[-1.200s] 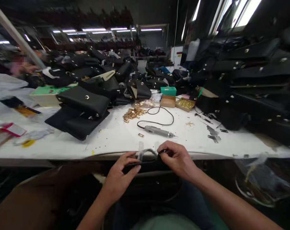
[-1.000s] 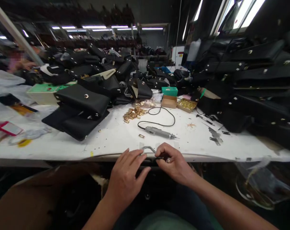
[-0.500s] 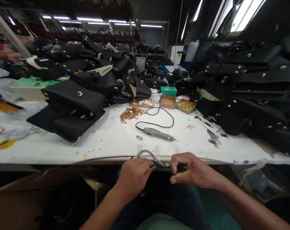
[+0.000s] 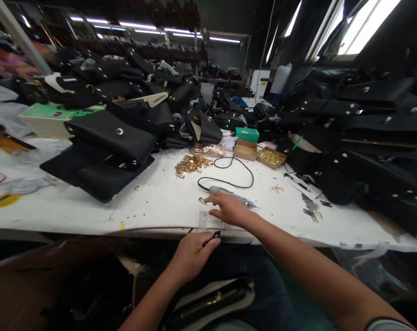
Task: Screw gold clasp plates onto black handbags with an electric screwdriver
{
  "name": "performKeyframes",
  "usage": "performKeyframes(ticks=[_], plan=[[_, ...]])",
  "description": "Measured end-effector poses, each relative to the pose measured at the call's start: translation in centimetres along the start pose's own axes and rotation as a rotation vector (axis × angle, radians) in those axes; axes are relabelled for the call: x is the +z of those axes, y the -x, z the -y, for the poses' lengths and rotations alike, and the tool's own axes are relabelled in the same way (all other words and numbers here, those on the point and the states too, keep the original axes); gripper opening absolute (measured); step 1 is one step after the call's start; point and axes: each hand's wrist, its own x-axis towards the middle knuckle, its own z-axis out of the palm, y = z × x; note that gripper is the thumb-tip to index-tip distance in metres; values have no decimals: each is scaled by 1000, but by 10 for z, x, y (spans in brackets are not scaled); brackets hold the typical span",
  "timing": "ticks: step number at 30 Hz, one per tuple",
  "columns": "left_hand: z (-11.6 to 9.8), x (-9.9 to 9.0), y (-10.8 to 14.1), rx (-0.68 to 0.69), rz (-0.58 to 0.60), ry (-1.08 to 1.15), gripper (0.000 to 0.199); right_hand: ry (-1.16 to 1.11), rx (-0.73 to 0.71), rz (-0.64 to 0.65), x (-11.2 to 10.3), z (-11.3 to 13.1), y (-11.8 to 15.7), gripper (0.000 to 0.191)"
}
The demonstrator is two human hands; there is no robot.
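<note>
My left hand (image 4: 194,253) is closed at the table's front edge, pinching a small black tab (image 4: 216,235) between thumb and fingers. Whether the tab joins the bag below is hidden. Over the table, my right hand (image 4: 225,208) reaches left with thumb and fingers apart. Its fingertips are right beside a small gold rectangular fitting (image 4: 202,201). Behind that hand lies a grey electric screwdriver (image 4: 247,202), partly covered by it. A black bag (image 4: 208,301) with a gold zip and pale edges rests on my lap.
A pile of gold fittings (image 4: 192,164) lies behind the screwdriver's black cord (image 4: 252,177). Farther back are an open cardboard box (image 4: 245,150) and a box of small brass pieces (image 4: 271,157). Black bags (image 4: 115,138) are stacked left and right. Metal plates (image 4: 312,209) lie at right.
My right hand has moved from the lap up and left to the gold fitting. The left hand now grips the black tab. The bag on my lap has tipped, showing its zip.
</note>
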Motion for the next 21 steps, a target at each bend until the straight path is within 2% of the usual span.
performKeyframes(ticks=[3,5,8,10,14,18,21], plan=[[18,3,-3,88,-122,-173,32,115,71,90,19,-5,-33,44],[21,1,-2,162,-178,-282,30,157,86,103,26,-8,-41,35],[20,-6,-6,233,-177,-370,29,200,82,66,33,-10,-43,29],[20,-11,-11,208,-152,-384,27,244,94,52,37,-9,-43,32],[24,-17,-22,51,-130,-367,26,314,100,40,40,-8,-45,35],[20,-14,-20,-40,-236,-474,23,265,116,-18,40,-11,-44,29],[10,-6,-11,-47,-342,-568,25,26,112,-149,43,-16,-33,28]])
